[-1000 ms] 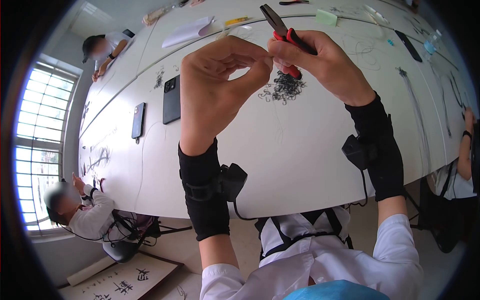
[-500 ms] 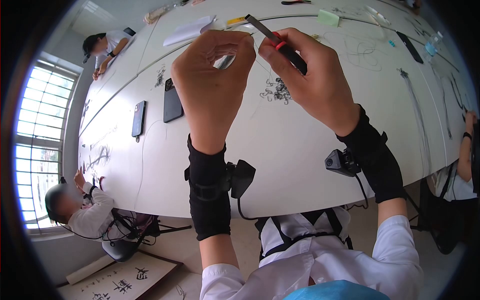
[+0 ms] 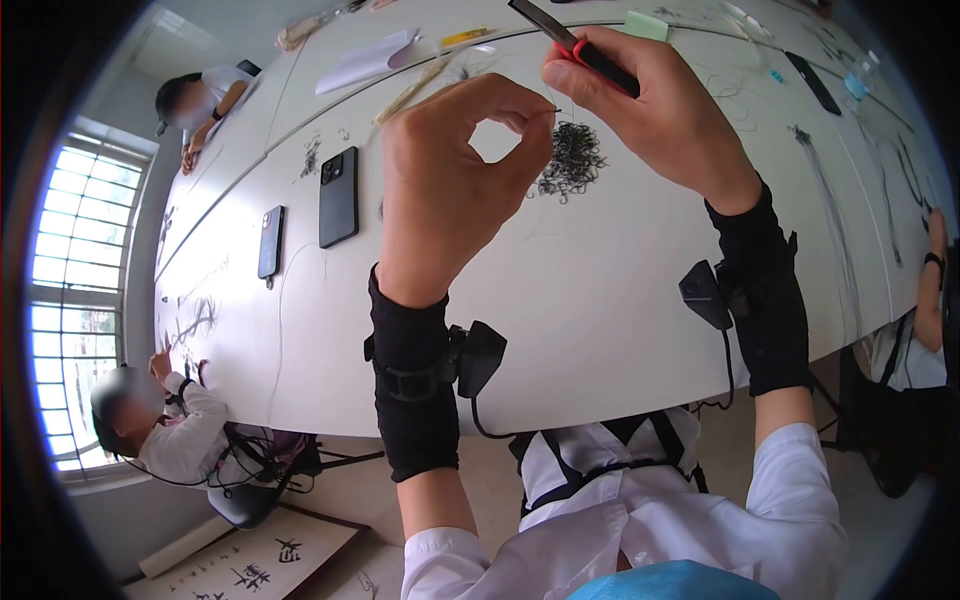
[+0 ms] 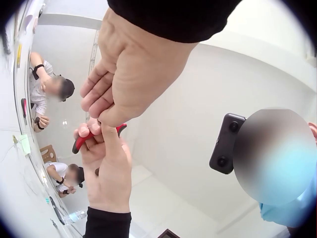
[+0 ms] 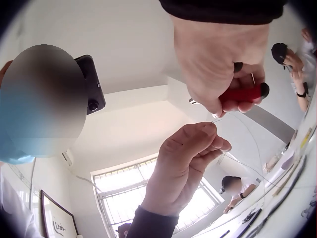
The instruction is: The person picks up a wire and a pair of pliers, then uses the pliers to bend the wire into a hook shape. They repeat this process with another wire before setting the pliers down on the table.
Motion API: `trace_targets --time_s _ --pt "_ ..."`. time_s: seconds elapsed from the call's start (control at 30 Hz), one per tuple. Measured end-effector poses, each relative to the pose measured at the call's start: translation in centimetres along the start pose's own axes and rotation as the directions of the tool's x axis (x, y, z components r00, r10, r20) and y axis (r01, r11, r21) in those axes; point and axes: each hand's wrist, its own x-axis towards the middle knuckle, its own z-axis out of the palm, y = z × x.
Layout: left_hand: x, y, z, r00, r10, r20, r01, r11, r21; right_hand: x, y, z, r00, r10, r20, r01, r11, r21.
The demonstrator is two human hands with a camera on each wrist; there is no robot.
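My left hand (image 3: pixel 445 200) is raised over the table, thumb and forefinger pinching a tiny dark piece (image 3: pixel 557 110) that looks like a thin hook. Just to the right, my right hand (image 3: pixel 665 125) grips pliers (image 3: pixel 590 62) with red and black handles, their metal jaws pointing up and left. A narrow gap separates the two hands in the head view. In the right wrist view, a fine line (image 5: pixel 257 144) trails near the left fingertips, and the pliers' red handle (image 5: pixel 242 94) crosses the right fingers. Below the hands lies a pile of small dark hooks (image 3: pixel 572 160).
Two phones lie on the white table (image 3: pixel 640 320) to the left, one larger (image 3: pixel 339 200) and one smaller (image 3: pixel 271 243). Farther back are white paper (image 3: pixel 368 62), a yellow cutter (image 3: pixel 465 36) and a green note (image 3: pixel 647 26). A bottle (image 3: pixel 860 75) stands right. Other people sit around.
A second ago the fingertips of both hands met; they have since parted. The pliers have turned in my right hand. Over the last half second my left hand moved lower and right, my right hand upward.
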Motion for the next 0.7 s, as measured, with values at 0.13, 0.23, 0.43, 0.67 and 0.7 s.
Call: trace_targets --time_s 0.13,0.23,0.43,0.67,0.7 --pt "0.1 0.0 -0.2 0.996 -0.083 -0.037 0.076 0.984 -0.164 0.0 1.2 1.1 1.0 0.022 0.023 -0.025 0.993 0.116" --pt "0.3 -0.1 -0.5 0.975 -0.173 -0.141 0.138 0.964 -0.227 0.1 0.4 1.6 0.988 0.123 0.09 -0.14 0.965 0.222" --pt "0.3 -1.1 -0.7 0.965 -0.09 -0.248 0.091 0.996 -0.004 -0.4 -1.1 3.1 0.98 -0.172 -0.096 0.174 0.985 0.018" --pt "0.1 -0.1 -0.7 1.0 -0.012 0.011 0.01 0.978 0.206 -0.3 -0.4 1.2 0.959 -0.267 -0.098 0.247 0.952 -0.178" --pt "0.0 -0.1 -0.7 1.0 0.007 0.03 -0.013 0.979 0.202 -0.2 -0.3 0.7 0.967 -0.241 -0.085 0.226 0.962 -0.156"
